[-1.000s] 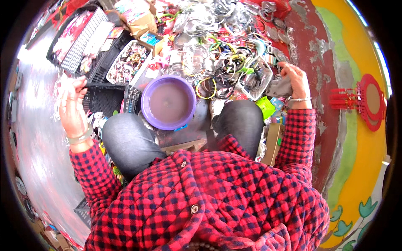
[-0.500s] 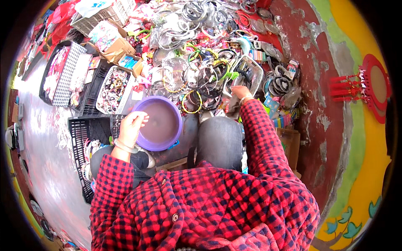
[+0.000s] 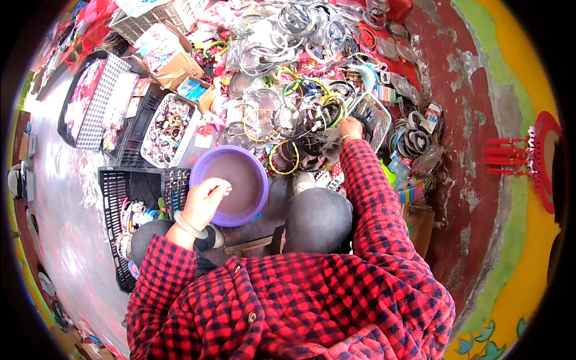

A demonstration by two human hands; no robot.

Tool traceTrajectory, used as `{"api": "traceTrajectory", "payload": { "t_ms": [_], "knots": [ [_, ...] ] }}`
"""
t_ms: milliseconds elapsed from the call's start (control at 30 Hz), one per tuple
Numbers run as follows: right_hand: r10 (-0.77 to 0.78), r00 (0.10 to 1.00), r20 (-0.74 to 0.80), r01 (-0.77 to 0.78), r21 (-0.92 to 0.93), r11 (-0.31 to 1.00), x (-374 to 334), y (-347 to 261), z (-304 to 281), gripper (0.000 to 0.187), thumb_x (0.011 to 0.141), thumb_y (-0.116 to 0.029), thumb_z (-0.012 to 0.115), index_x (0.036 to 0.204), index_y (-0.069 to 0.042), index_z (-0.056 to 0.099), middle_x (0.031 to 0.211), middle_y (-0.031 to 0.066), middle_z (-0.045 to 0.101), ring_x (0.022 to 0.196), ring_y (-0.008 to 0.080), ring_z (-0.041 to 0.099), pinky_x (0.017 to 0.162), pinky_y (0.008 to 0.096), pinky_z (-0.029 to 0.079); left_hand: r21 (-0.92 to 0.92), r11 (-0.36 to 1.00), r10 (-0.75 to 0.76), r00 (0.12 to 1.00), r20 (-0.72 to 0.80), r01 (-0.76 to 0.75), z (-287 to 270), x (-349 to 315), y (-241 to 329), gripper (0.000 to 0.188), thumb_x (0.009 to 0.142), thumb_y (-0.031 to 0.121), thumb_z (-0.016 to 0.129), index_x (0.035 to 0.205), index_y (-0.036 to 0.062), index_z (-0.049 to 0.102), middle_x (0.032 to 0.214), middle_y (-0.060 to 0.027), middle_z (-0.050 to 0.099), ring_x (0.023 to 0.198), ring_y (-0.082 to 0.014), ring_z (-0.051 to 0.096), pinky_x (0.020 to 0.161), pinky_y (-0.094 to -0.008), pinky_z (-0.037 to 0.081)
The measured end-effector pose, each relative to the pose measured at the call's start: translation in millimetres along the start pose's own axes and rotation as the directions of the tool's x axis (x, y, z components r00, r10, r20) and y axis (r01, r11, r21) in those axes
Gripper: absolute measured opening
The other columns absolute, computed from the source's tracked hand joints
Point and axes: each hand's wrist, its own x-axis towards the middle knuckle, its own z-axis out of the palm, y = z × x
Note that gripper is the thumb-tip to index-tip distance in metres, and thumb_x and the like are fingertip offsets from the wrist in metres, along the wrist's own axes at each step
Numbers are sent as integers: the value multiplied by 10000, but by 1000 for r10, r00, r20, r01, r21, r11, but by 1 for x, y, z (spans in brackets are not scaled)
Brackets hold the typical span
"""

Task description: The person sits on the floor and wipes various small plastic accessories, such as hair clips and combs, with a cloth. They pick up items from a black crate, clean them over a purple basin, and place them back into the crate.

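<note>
My left hand [image 3: 206,203] hovers over the near left rim of a purple basin [image 3: 263,186] of cloudy water. Its fingers are curled together, and no thing shows in them. My right hand [image 3: 351,128] reaches forward, closed, to the near left edge of a white plastic basket [image 3: 379,123] with dark hair bands inside. A grey, cloth-like piece [image 3: 331,147] lies against its fingers; whether they grip it is hidden. Left of this hand spreads a heap of headbands, among them a yellow one [image 3: 272,157], some in clear bags.
A black crate [image 3: 114,195] with headbands stands left of the basin. Beyond it are a white basket of hair ties [image 3: 150,141], a houndstooth box [image 3: 99,111] and a cardboard box [image 3: 180,66]. The peeling red wall [image 3: 468,138] runs along the right.
My left hand has come nearer to me and a little right, still curled above the basin. My right hand stays by the white basket. The whole view has shifted slightly.
</note>
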Motion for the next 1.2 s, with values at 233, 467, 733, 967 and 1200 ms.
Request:
{"api": "traceTrajectory", "payload": {
  "t_ms": [233,467,733,967,1200],
  "knots": [
    [-272,961,-52,243,630,737,-68,-62,-99,125,814,-158,617,840,-41,653,691,-5,612,651,66,520,640,217,410,167,980,112,994,-11,-108,3,-5,6,129,844,99,541,843,-9,609,746,-88,636,696,-160,610,640,-273,469],
    [-556,829,-55,423,712,560,-123,-101,-188,90,858,-89,565,833,-34,630,701,-15,573,650,59,504,625,194,396,225,954,207,978,-13,-199,-1,1,-15,140,826,140,550,821,19,620,742,-98,633,677,-187,605,623,-297,462],
    [-766,620,169,379,790,482,-223,-199,-237,150,880,-141,548,909,-19,631,738,1,594,665,59,507,627,200,403,-108,960,264,964,31,-260,-16,-7,23,308,870,271,563,1054,24,567,969,-54,611,879,-160,574,745,-304,446],
    [-875,321,362,459,748,479,-276,-280,-210,165,870,-168,577,931,-28,638,789,-7,612,734,69,535,672,216,429,-483,750,570,812,126,-451,-59,-29,103,553,813,372,630,1172,-7,447,1122,-104,503,1062,-169,469,936,-304,354],
    [-544,819,180,222,776,591,-248,-293,-160,204,797,-129,658,975,-33,631,859,20,624,802,106,562,719,257,443,-458,860,339,923,181,-226,-85,-25,78,133,850,129,589,891,6,559,898,-46,563,752,-96,516,656,-220,424]
  ]
}}
